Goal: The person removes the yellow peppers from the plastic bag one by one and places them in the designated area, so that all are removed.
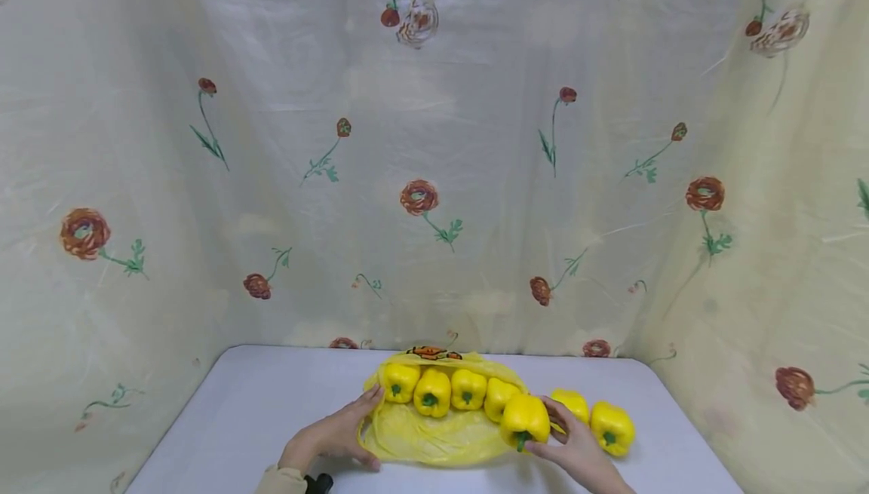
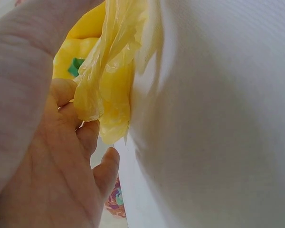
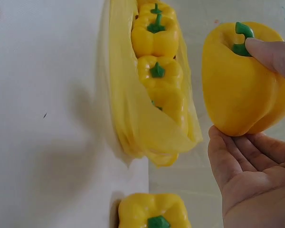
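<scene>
My right hand (image 1: 573, 445) holds a yellow bell pepper (image 1: 525, 420), thumb by its green stem and fingertips under its other end in the right wrist view. This pepper is raised in front of the right end of a thin yellow plastic bag (image 1: 434, 441). Several yellow bell peppers (image 1: 432, 394) sit in a row inside the bag's wide mouth. At the bag's left edge, my left hand (image 1: 337, 430) is spread, its fingers touching the plastic (image 2: 92, 95). Some of its fingertips are hidden behind the bag in the left wrist view.
Two more bell peppers, one partly hidden pepper (image 1: 570, 403) and one nearer pepper (image 1: 612, 428), stand right of the bag on the white table (image 1: 271, 381). A flower-patterned curtain (image 1: 475, 253) hangs behind the table and at both sides.
</scene>
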Action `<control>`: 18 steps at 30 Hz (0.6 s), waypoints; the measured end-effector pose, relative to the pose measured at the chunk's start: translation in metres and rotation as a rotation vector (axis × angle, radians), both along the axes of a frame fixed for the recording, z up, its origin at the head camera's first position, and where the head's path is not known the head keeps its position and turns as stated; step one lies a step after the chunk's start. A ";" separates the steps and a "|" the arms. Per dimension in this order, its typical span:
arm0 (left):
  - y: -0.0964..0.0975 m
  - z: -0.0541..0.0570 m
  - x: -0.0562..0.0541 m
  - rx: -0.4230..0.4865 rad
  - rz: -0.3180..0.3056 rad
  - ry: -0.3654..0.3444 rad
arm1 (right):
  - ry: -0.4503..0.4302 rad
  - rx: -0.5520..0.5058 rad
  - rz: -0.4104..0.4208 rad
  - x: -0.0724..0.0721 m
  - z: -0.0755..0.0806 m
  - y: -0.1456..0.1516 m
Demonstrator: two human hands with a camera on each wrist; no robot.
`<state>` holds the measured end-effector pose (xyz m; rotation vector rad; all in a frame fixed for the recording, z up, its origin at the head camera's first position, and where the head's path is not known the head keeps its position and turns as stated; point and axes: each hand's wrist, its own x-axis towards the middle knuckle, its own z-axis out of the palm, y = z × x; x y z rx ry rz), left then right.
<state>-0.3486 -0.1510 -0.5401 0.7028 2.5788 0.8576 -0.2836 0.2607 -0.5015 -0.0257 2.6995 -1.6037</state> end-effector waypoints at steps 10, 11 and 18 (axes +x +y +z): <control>0.001 0.000 -0.001 -0.001 0.030 -0.039 | -0.069 0.023 -0.030 0.004 -0.009 0.020; 0.001 0.000 -0.001 0.000 0.032 -0.042 | -0.089 0.026 -0.037 0.005 -0.010 0.022; 0.000 -0.002 -0.002 0.006 0.021 -0.030 | -0.126 0.090 -0.051 0.005 -0.022 0.040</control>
